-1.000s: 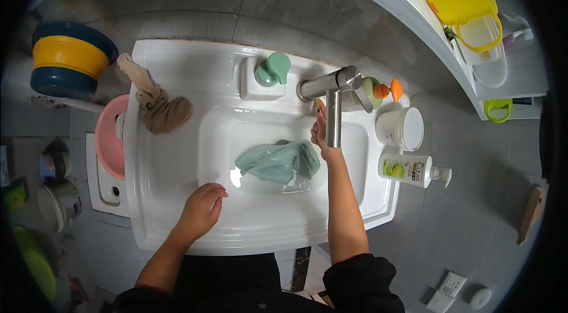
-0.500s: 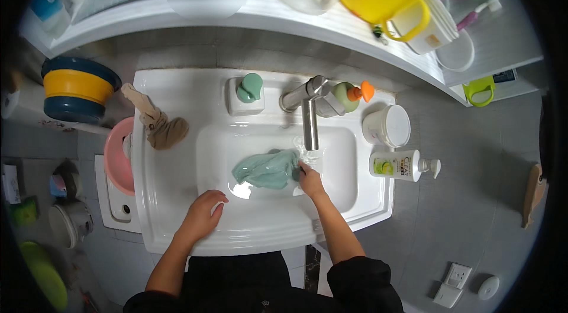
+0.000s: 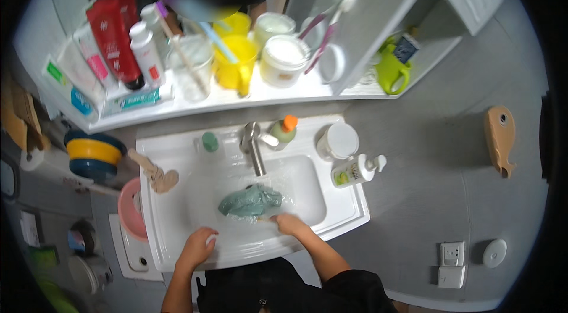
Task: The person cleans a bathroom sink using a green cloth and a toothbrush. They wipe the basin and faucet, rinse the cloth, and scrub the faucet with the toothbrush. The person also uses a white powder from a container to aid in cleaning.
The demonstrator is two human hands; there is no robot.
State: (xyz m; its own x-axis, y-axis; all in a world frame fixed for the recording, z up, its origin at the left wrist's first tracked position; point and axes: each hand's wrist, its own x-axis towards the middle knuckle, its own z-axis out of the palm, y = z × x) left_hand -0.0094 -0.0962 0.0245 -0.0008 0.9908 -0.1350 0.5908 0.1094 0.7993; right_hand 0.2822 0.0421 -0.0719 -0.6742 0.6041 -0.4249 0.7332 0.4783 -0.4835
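Observation:
A wet green cloth (image 3: 249, 201) lies bunched in the basin of the white sink (image 3: 177, 225), below the metal faucet (image 3: 255, 148). Water splashes around it. At its near right edge is my right hand (image 3: 290, 225), fingers stretched toward the cloth and partly under water; whether they touch it I cannot tell. Over the sink's front left part hovers my left hand (image 3: 199, 246), loosely curved and holding nothing, its thumb apart from the fingers. A crumpled brown-beige sock-like cloth (image 3: 162, 179) rests on the sink's left rim.
A green-and-orange pump bottle (image 3: 284, 131), a white lidded tub (image 3: 338, 141) and a white pump bottle (image 3: 355, 172) line the right side. A pink basin (image 3: 131, 209) sits left. Above, a shelf (image 3: 225, 107) holds tubes, cups and toothbrushes before a mirror.
The view has tilted up, showing more shelf and mirror. My right hand has shifted from the cloth's right end to its near edge. The cloth is more bunched, with water splashing.

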